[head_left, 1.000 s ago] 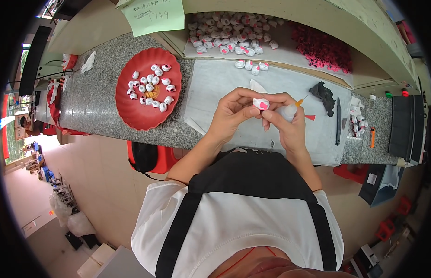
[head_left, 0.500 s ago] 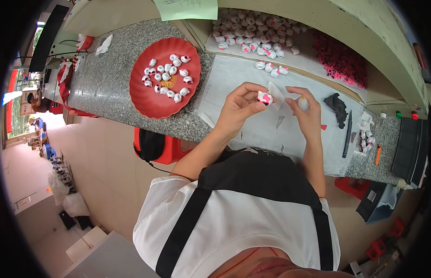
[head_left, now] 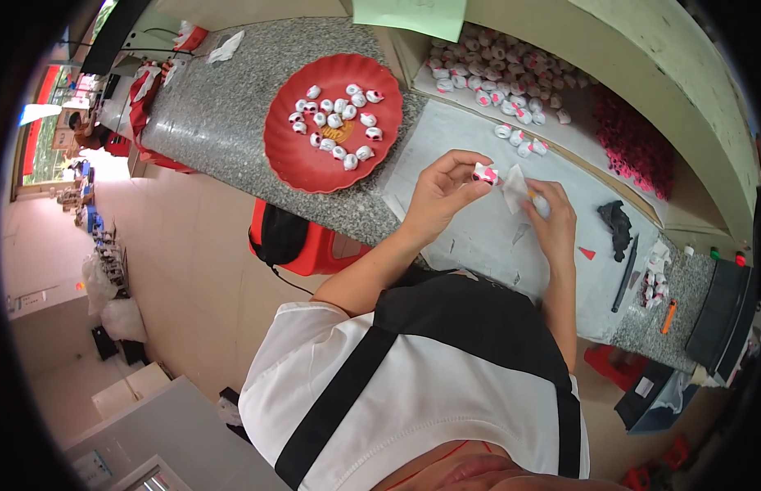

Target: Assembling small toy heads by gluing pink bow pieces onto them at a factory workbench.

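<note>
My left hand (head_left: 440, 195) pinches a small white toy piece with pink-red marks (head_left: 484, 173) between thumb and fingers, above a pale sheet (head_left: 470, 237) on the counter. My right hand (head_left: 552, 214) is just to its right, fingers closed on a small white slip or sticker sheet (head_left: 514, 186) that points toward the piece. A red plate (head_left: 302, 155) to the left holds several similar white pieces (head_left: 339, 123).
The speckled granite counter (head_left: 225, 123) runs diagonally. Several more white pieces (head_left: 495, 82) and a heap of pink parts (head_left: 634, 147) lie on a beige tray behind. A black object (head_left: 616, 222), a dark tool (head_left: 624, 274) and an orange pen (head_left: 668, 317) lie right.
The view has shifted, so counter and plate appear further right and lower. My hands have drawn slightly apart; the left still holds the piece, and the white slip now shows in the right.
</note>
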A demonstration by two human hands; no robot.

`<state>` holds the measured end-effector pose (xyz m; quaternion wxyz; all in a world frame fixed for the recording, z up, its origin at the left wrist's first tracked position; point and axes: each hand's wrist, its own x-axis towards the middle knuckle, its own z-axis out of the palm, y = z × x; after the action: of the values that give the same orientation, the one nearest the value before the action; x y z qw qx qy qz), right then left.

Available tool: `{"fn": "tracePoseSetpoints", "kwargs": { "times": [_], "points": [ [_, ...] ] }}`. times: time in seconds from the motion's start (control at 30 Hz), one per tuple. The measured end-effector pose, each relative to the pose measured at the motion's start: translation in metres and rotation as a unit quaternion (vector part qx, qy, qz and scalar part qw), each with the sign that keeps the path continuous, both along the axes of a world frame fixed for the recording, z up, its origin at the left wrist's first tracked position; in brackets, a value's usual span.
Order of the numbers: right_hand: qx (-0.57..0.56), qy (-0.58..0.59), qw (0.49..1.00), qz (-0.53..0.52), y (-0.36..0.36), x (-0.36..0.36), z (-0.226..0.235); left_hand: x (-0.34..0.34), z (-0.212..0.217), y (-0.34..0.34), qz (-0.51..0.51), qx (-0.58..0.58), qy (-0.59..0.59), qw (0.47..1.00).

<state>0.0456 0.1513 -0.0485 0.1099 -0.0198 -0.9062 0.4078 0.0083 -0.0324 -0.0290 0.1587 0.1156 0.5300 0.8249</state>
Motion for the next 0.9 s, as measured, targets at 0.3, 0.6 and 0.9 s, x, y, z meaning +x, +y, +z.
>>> {"fn": "tracePoseSetpoints", "kwargs": {
  "times": [0.3,0.6,0.9],
  "points": [
    [-0.021,-0.039,0.999,0.011,0.007,0.005,-0.011,-0.041,-0.011,-0.111,0.286,-0.485,0.259,0.785],
    [-0.214,-0.070,0.973,-0.049,0.026,0.030,-0.001,-0.068,-0.026,0.052,0.044,-0.372,0.495,0.784],
    [-0.350,0.062,0.933,-0.054,0.033,0.057,0.042,-0.063,-0.041,0.095,-0.025,-0.406,0.437,0.802]
  ]
}}
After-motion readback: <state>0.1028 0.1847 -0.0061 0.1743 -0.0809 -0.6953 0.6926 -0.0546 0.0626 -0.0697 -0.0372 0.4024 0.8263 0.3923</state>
